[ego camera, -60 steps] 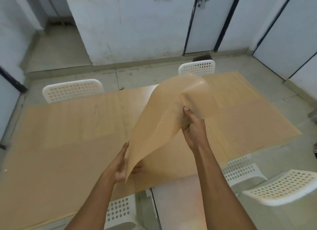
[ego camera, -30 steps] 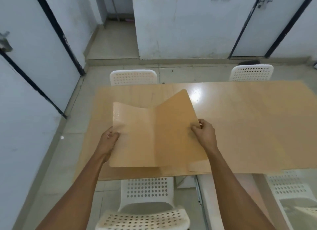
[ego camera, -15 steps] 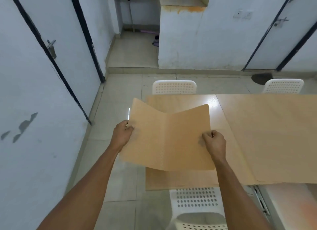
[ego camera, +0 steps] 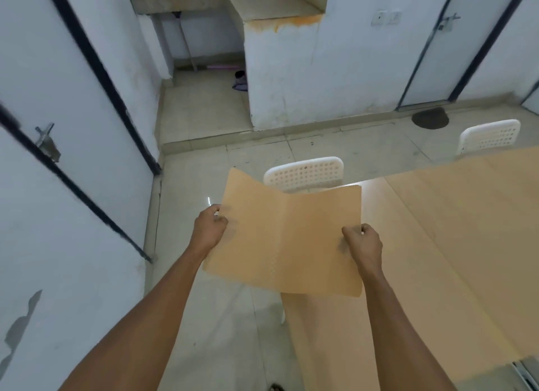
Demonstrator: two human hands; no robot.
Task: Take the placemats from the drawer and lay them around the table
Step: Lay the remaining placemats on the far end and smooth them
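Placemat held in mid-air, thin and floppy

Left hand (ego camera: 210,229) closed on the left edge of the placemat (ego camera: 287,239), thumb on top, fingers curled beneath. Sheet raised off the counter (ego camera: 437,244), partly over the floor at left and partly over the counter's left end, sagging along a shallow crease down its middle so both halves tilt up toward the held edges. Judged from that sag: light, thin, pliable, with just enough body to keep a bend without collapsing; faint dotted texture on the surface, probably offering some grip rather than sliding. Right hand (ego camera: 363,246) pinching the right edge the same way, thumb over, fingers under.

Best held much as now, at two opposite edges near mid-height, pulled gently apart to flatten the crease before lowering. One-handed hold at a corner likely to let it droop and fold. No real risk of breaking; main risk a curled edge or skewed placement on landing.

Further right, similar tan sheets already lying flat on the counter, covering most of it, a bare glossy strip showing near the far left corner. White perforated chair (ego camera: 304,173) tucked at the far edge, another chair (ego camera: 490,135) farther right.
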